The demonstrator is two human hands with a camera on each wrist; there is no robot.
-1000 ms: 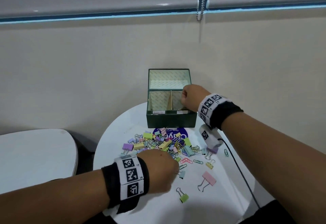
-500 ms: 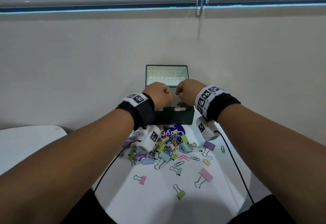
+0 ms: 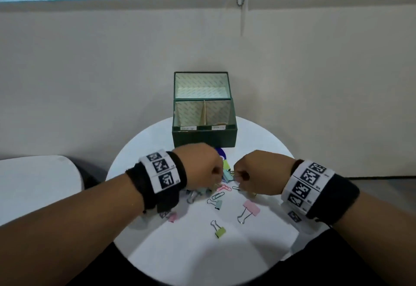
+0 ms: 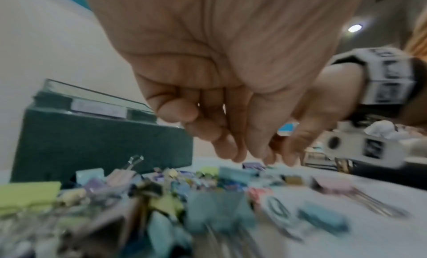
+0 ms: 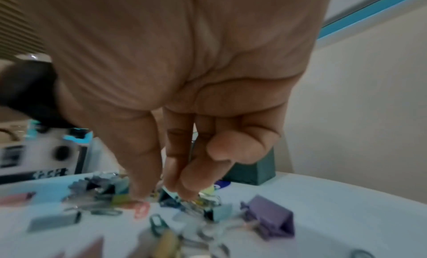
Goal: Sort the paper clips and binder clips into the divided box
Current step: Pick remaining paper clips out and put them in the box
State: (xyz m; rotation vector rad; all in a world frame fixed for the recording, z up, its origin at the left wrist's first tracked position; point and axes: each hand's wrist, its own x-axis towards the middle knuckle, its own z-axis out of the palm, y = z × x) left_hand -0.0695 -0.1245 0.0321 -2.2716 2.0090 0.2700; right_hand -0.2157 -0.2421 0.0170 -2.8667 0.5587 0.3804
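Observation:
The green divided box (image 3: pixel 203 138) stands open at the back of the round white table (image 3: pixel 202 261), lid up against the wall. In front of it lies the pile of coloured binder clips and paper clips (image 4: pixel 161 189). My left hand (image 3: pixel 217 173) hovers just over the pile's left part, fingers curled and bunched (image 4: pixel 249 156), with nothing visible between them. My right hand (image 3: pixel 238 176) reaches into the pile's right part; its thumb and fingers (image 5: pixel 161 194) pinch a teal binder clip (image 5: pixel 169 197). Both hands hide much of the pile in the head view.
Loose on the near table: a pink binder clip (image 3: pixel 251 207), a green one (image 3: pixel 220 231), a small teal one (image 3: pixel 218 204), pink paper clips (image 3: pixel 225 187). A purple binder clip (image 5: pixel 270 214) lies right of my right hand. A second white table (image 3: pixel 38 179) stands left.
Half a second ago both hands were up at the box. Both have come back down and toward me to the pile, and the right fingers now dig into it.

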